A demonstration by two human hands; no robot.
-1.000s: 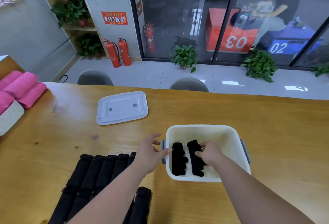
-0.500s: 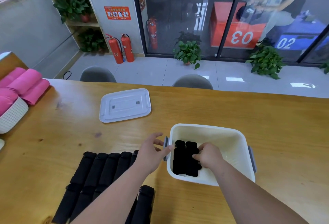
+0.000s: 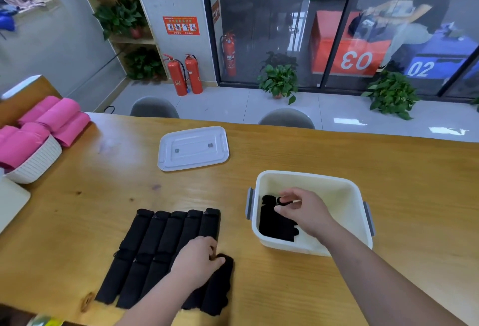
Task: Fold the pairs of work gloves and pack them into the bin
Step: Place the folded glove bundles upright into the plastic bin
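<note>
A white bin with grey handles stands on the wooden table, right of centre. A folded pair of black gloves lies in its left half. My right hand hangs over that pair inside the bin, fingers loosely curled, holding nothing that I can see. Several black gloves lie side by side on the table to the left of the bin. My left hand rests on the nearest glove at the right end of the row, with its fingers curled onto the glove's top.
The bin's white lid lies flat on the table beyond the gloves. A white basket with pink rolls sits at the left edge. Two grey chairs stand behind the far edge of the table.
My left hand left the bin's handle and came down onto the nearest glove on the table. My right hand rose off the folded pair, which now lies flat in the bin.
</note>
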